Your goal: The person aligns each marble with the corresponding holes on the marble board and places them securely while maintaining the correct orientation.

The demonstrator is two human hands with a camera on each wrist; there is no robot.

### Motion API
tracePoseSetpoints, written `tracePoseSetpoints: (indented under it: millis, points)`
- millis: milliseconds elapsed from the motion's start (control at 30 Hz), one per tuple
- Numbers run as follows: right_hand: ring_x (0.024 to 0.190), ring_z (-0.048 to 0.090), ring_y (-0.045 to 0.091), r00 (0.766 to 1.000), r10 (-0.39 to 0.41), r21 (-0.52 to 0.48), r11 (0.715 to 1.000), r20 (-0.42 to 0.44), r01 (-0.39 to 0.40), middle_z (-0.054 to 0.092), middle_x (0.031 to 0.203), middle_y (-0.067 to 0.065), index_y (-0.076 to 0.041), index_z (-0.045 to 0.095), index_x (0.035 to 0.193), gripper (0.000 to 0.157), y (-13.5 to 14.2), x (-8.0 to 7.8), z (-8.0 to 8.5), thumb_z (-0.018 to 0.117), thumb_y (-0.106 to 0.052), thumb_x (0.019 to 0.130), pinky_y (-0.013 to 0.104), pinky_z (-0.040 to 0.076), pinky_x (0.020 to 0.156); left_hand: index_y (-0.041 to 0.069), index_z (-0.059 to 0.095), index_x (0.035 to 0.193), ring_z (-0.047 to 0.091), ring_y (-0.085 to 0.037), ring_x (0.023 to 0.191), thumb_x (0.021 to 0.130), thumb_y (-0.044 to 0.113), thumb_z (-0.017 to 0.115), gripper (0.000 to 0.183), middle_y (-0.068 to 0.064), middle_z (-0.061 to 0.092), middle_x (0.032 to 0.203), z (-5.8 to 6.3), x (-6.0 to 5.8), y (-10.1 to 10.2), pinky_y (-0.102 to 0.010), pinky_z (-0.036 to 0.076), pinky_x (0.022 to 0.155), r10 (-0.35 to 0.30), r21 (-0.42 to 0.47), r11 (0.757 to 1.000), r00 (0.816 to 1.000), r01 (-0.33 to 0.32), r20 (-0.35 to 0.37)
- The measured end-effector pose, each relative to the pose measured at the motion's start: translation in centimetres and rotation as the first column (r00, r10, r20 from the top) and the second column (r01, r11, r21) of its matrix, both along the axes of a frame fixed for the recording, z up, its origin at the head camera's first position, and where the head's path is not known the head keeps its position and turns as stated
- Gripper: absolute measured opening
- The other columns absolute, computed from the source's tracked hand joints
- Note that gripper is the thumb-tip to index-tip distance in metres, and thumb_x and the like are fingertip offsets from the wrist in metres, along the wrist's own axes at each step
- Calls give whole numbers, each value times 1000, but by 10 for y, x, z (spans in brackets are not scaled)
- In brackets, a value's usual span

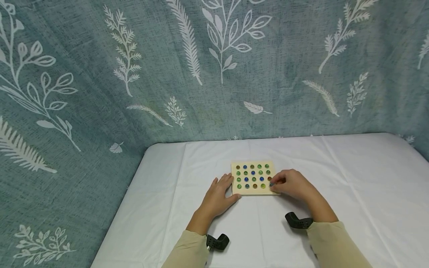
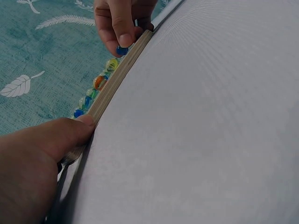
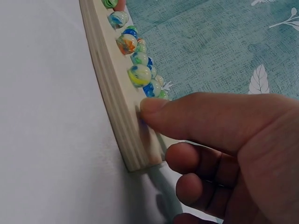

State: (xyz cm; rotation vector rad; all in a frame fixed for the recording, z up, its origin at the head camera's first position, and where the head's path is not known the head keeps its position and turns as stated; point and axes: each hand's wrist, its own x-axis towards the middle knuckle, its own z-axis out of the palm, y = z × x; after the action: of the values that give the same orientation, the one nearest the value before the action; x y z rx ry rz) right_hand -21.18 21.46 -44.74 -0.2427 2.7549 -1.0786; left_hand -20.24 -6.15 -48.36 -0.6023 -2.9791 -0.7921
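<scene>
A pale wooden board (image 1: 251,192) lies on the white cloth, set with rows of glass marbles (image 2: 99,82) in green, blue, orange and yellow. My left hand (image 1: 217,197) rests along the board's left side, fingers stretched out, its thumb against the near edge. At the near right corner my right hand (image 1: 296,185) pinches a blue marble (image 2: 122,50) between thumb and fingers, right at the board's surface. In the right wrist view the thumb (image 3: 187,114) hides that marble, and a yellow-streaked marble (image 3: 139,75) sits beside it in the near row.
The white cloth (image 1: 335,186) covers the table on all sides of the board. Behind the table hangs a green curtain (image 1: 288,74) with white leaf prints. A black wrist-worn device (image 1: 218,242) projects from the left wrist, another black device (image 1: 298,222) from the right.
</scene>
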Motion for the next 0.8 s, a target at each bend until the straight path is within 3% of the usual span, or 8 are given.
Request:
tracePoseSetpoints:
  millis: [567,800]
  points:
    - [78,56,13,1000,1,6,1000,13,-1,69,103,5,-13,73,94,18,-4,3,2,73,-23,79,27,47,66,16,37,145,25,-11,142,85,50,62,73,4,35,150,0,1,-1,-35,15,120,-12,2,1000,1000,12,-10]
    - [76,53,15,1000,-3,-7,1000,12,3,66,91,1,-15,72,98,21,1,1,4,72,-25,79,28,45,65,17,37,146,25,-10,142,86,50,62,73,4,35,150,0,0,-2,-36,15,120,-12,-4,1000,1000,11,-13]
